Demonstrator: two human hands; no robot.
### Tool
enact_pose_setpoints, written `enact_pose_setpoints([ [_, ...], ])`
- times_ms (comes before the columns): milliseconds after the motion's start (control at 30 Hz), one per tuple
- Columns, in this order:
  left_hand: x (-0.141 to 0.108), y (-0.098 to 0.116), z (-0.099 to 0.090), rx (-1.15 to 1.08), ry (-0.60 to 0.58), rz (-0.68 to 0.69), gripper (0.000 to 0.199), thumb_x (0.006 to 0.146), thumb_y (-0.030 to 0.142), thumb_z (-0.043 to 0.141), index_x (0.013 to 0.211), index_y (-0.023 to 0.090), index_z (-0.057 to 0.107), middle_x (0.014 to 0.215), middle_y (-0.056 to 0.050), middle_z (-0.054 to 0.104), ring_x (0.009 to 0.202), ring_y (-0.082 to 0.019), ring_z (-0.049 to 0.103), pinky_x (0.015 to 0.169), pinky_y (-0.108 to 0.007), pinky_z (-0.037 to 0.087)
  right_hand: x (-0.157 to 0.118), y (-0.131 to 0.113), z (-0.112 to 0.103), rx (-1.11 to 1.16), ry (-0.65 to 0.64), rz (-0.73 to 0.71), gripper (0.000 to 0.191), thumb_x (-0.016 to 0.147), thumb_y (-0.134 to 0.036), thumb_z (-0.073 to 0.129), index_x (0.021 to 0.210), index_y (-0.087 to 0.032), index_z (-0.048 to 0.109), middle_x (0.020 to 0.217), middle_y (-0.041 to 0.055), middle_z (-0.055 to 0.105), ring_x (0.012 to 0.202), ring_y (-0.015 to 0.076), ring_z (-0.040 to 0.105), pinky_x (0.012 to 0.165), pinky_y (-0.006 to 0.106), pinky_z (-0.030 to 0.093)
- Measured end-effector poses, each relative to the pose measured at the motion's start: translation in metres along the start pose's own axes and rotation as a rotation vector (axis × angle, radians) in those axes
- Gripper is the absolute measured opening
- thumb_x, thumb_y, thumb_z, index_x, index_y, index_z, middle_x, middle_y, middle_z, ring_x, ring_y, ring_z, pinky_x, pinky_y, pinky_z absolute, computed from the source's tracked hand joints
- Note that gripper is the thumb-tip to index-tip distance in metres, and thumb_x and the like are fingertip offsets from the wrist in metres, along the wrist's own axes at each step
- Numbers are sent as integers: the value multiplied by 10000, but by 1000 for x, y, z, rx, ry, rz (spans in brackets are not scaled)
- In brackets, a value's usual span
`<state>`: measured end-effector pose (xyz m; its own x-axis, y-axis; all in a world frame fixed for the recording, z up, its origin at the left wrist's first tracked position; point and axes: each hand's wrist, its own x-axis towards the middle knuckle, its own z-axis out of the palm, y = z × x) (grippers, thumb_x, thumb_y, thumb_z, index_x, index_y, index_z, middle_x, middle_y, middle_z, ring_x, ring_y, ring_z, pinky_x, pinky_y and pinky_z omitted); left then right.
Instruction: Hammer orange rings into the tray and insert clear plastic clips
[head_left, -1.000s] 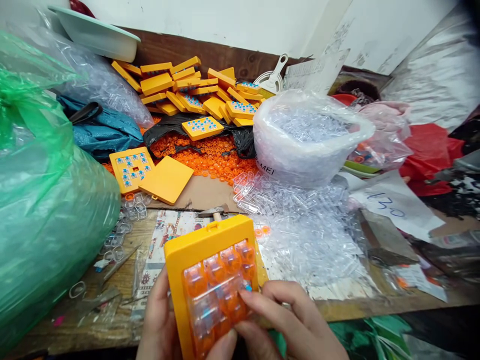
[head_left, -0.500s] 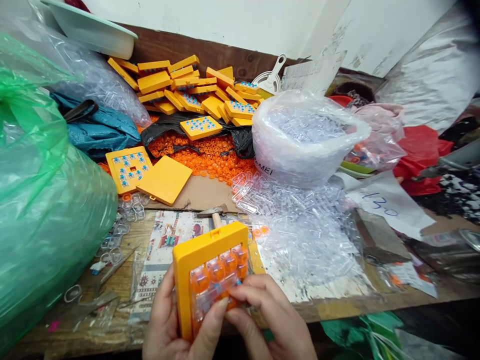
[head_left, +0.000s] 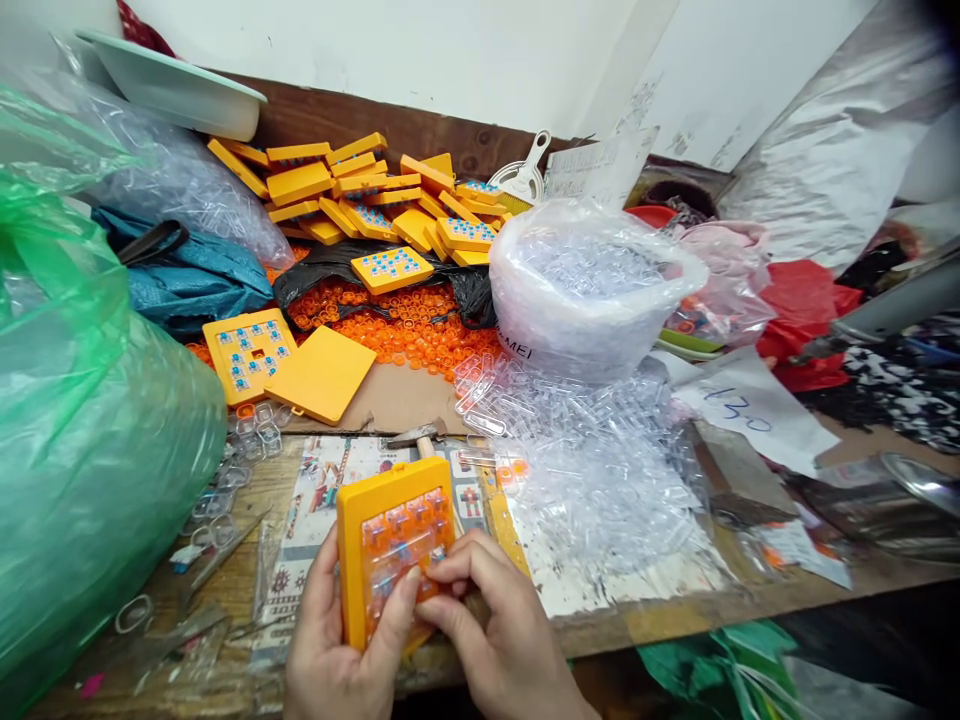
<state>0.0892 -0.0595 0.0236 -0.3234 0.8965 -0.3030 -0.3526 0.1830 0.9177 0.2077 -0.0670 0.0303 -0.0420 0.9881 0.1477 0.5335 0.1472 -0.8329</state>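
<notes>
Over the past second the left hand (head_left: 337, 650) has brought its thumb (head_left: 397, 610) up from the lower edge of the yellow case (head_left: 349, 560) to lie across its front, just beside the other hand's fingertips. That hand has a firm hold, with the palm round the near side and the case raised above the table (head_left: 637, 630), its front tipped toward the person.

The right hand (head_left: 502, 630) is bent in close, index finger and thumb working at the lower right of the front, by a small bluish piece (head_left: 437, 553). From here I can't tell whether they're pinching it or only pressing. To my eye, the thumb's shift steadies the case right where the fiddling goes on, so all 10 fingers seem tied up with this 1 case. It shows rows of orange and clear bits (head_left: 401, 515).

Just beyond it lies a hammer (head_left: 416, 436). Over to the left, 2 more cases overlap: 1 dotted with blue bits (head_left: 212, 335), 1 showing a plain yellow back (head_left: 322, 375). Loose clear pieces (head_left: 592, 480) spread to the right, below a full white bag (head_left: 562, 335), and orange rings (head_left: 405, 338) are heaped behind.
</notes>
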Motion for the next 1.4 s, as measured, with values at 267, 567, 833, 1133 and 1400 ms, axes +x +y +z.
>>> enact_pose_setpoints([
  [267, 1, 1, -3, 62, -38, 77, 631, 674, 352, 799, 1209, 193, 504, 1054, -72, 706, 883, -219, 721, 761, -237, 600, 4, -9, -15, -305, -141, -152, 41, 868, -149, 549, 878, -189, 555, 800, 33, 607, 749, 183, 606, 647, 286, 503],
  [567, 1, -3, -5, 44, -37, 89, 633, 696, 350, 786, 1236, 204, 490, 1073, -63, 680, 928, -209, 707, 796, -222, 581, 12, -24, -15, -463, -253, -121, 141, 808, -77, 577, 759, -188, 505, 743, 32, 615, 667, 188, 624, 574, 275, 491],
  [833, 9, -1, -9, 64, -58, 58, 603, 694, 371, 785, 1205, 200, 516, 1087, -64, 715, 898, -195, 717, 789, -208, 580, 24, -35, -21, -514, -364, -69, 159, 854, -187, 613, 779, -212, 475, 696, 6, 662, 597, 178, 639, 516, 244, 415],
  [1133, 12, -1, -10, -50, -109, -5, 628, 717, 315, 779, 1252, 199, 471, 1096, -78, 715, 884, -207, 724, 767, -229, 597, 32, -41, -18, -478, -322, -21, 115, 801, -119, 647, 737, -178, 572, 807, 42, 646, 730, 195, 648, 635, 276, 506],
  [1400, 9, 0, -13, 28, -117, 75, 617, 708, 300, 785, 1240, 209, 486, 1051, -59, 717, 858, -208, 727, 771, -250, 601, 13, -40, -7, -338, -142, 55, 144, 767, -42, 592, 731, -179, 564, 779, 23, 585, 700, 155, 601, 629, 255, 494],
])
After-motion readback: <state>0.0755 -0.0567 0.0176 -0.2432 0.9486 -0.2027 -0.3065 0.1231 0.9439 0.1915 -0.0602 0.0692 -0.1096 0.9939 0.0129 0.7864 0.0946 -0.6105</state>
